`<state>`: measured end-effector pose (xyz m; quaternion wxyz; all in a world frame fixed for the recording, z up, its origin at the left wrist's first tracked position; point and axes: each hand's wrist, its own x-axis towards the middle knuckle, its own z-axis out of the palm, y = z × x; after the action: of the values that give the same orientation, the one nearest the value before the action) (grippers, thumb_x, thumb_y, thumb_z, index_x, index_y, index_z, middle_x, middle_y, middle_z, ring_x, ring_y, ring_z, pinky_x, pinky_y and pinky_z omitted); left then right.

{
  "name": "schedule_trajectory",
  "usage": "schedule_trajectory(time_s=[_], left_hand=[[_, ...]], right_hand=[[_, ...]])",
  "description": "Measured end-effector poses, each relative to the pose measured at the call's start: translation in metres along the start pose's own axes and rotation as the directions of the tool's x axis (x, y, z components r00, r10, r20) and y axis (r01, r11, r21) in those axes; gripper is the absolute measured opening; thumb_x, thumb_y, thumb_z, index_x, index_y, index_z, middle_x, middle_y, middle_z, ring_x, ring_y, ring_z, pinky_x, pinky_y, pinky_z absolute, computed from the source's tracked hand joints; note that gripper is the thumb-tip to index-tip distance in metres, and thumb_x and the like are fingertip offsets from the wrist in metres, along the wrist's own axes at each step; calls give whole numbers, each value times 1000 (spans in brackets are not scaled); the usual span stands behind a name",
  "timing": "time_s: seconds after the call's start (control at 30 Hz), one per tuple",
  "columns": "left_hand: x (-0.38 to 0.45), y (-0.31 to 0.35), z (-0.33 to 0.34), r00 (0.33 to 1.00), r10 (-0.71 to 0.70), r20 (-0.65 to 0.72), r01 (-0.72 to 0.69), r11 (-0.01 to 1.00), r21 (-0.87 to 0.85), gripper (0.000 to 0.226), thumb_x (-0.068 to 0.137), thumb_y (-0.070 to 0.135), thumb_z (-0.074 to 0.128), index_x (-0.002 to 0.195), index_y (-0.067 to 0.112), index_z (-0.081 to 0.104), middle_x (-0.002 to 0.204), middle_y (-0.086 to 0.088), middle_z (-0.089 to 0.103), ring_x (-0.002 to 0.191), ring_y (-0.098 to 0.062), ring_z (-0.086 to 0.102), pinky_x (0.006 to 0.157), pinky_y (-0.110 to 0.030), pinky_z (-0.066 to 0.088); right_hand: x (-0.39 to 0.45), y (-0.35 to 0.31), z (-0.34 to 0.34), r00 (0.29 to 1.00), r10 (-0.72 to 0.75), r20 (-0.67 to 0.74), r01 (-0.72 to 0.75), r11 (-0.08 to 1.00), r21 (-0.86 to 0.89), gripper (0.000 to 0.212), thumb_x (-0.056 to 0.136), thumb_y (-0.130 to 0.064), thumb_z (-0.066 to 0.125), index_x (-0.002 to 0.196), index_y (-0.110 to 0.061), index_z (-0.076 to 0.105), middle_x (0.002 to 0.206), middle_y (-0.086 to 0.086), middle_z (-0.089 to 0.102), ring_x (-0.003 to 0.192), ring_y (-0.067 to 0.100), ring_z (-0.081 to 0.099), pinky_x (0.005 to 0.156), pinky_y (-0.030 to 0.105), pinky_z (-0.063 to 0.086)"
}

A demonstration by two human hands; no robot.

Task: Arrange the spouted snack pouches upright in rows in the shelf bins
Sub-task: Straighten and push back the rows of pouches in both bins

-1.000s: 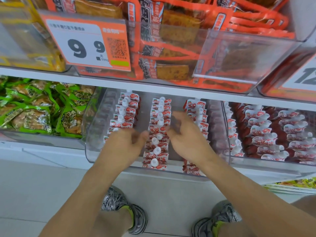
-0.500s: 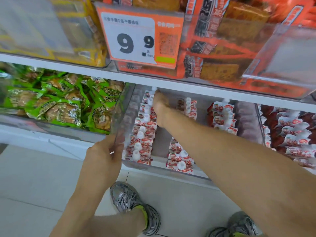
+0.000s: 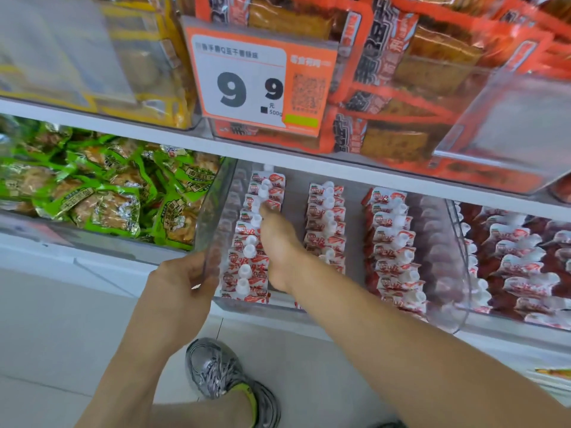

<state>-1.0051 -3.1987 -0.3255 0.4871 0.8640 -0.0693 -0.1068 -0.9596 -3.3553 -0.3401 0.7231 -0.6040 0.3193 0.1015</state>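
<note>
Gripping the clear bin [image 3: 213, 217] wall, the left hand [image 3: 182, 291] steadies it beside green packets [image 3: 102, 193] while the right hand [image 3: 278, 245], fingers hidden, reaches among pouches [image 3: 247, 251].

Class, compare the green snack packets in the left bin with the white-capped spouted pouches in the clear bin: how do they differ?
The green snack packets lie jumbled flat; the white-capped spouted pouches stand in rows. The packets are green without spouts; the pouches are red-and-white with spouts. Both sit in clear bins on one shelf.

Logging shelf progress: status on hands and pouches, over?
Left hand grips clear bin corner. Right hand inside, fingers at left pouch row. Three rows upright. Nothing blocking.
</note>
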Motion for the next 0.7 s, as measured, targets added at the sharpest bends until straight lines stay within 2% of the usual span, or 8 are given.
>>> schedule_trajectory(time_s=[0.13, 0.23, 0.3, 0.37, 0.43, 0.53, 0.6, 0.7], left_hand=[[-1, 0, -3, 999, -23, 35, 24, 999, -23, 44, 91, 7, 62, 88, 51, 62, 83, 33, 70, 85, 14, 65, 74, -11, 43], [-3, -2, -3, 999, -15, 41, 16, 1000, -20, 48, 91, 5, 62, 90, 53, 61, 89, 33, 69, 89, 14, 64, 80, -15, 45], [-3, -4, -1, 1000, -4, 26, 4, 1000, -5, 47, 91, 6, 62, 90, 53, 59, 88, 36, 67, 89, 16, 62, 80, -15, 45], [-2, -4, -1, 1000, 4, 30, -4, 1000, 7, 47, 92, 7, 61, 92, 55, 58, 82, 41, 65, 87, 20, 60, 77, -12, 44], [-2, -4, -2, 999, 5, 47, -6, 1000, 15, 46, 94, 11, 60, 93, 57, 56, 81, 45, 63, 89, 22, 59, 82, -16, 45], [-3, -3, -4, 996, 22, 84, -23, 1000, 18, 44, 95, 13, 57, 99, 57, 54, 87, 46, 62, 93, 20, 59, 80, -11, 43], [-5, -2, -4, 996, 34, 86, -36, 999, 22, 44, 96, 14, 55, 105, 57, 52, 95, 46, 60, 95, 21, 58, 76, -2, 41], [-7, -1, -4, 996, 28, 81, -32, 998, 49, 40, 97, 20, 54, 98, 60, 54, 98, 44, 60, 95, 20, 58, 79, -11, 42]], right_hand=[[-9, -3, -7, 981, 84, 172, -100, 991, 84, 75, 91, -61, 48, 155, -33, 22, 162, -6, 17, 148, 22, 22, 118, 50, 16], [-24, 7, -24, 953, 74, 293, -75, 997, -7, 66, 89, -56, 55, 147, -27, 41, 153, -2, 40, 140, 21, 39, 118, 45, 23], [-33, 17, -15, 921, 117, 371, -131, 991, 14, 71, 71, -60, 67, 133, -27, 58, 138, 3, 59, 127, 25, 55, 116, 49, 31], [-33, 23, -5, 928, 118, 353, -137, 990, 30, 85, 52, -62, 74, 129, -29, 62, 136, 2, 60, 126, 25, 55, 115, 50, 32], [-34, 19, -10, 927, 117, 355, -142, 989, 45, 70, 60, -59, 71, 121, -25, 67, 129, 2, 65, 120, 23, 60, 113, 48, 34], [-45, 11, -27, 892, 111, 438, -124, 992, 1, 26, 89, -40, 58, 90, -23, 76, 99, -2, 76, 88, 12, 71, 98, 36, 50], [-52, 9, -29, 889, 111, 443, -93, 994, -62, 26, 94, -38, 55, 92, -25, 76, 103, -5, 75, 92, 9, 70, 96, 30, 49], [-67, 3, -23, 905, 111, 410, -81, 993, -88, 27, 90, -41, 57, 102, -24, 73, 115, -1, 71, 105, 17, 65, 107, 42, 44]])
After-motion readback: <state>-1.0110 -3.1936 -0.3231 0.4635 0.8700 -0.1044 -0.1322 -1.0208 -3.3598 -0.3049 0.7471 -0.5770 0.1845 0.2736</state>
